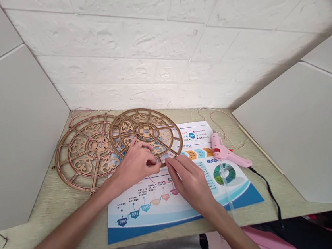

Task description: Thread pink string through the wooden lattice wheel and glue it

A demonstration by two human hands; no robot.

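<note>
A round brown openwork panel [175, 130] with scroll ornaments lies partly over a second round openwork panel [67, 179], which has reddish wire along its ring. My left hand [140, 159] is over the near part of the upper panel, fingers bent on its ornaments and thumb at the near rim. Right beside it, my right hand [190, 175] is closed in a pinch at the same rim. Between the fingertips a thin pale wire seems to run along the rim; a fine red wire [153, 180] loops below. The fingertips partly hide the contact.
A printed blue and white sheet [176, 213] lies under the upper panel. To the right rests a pink glue gun [221, 148] with a black cord [269, 188]. Loose thin wires [229, 127] lie behind it. White wall and grey side boards [305, 132] enclose the table. A small hex key [3, 239] lies left.
</note>
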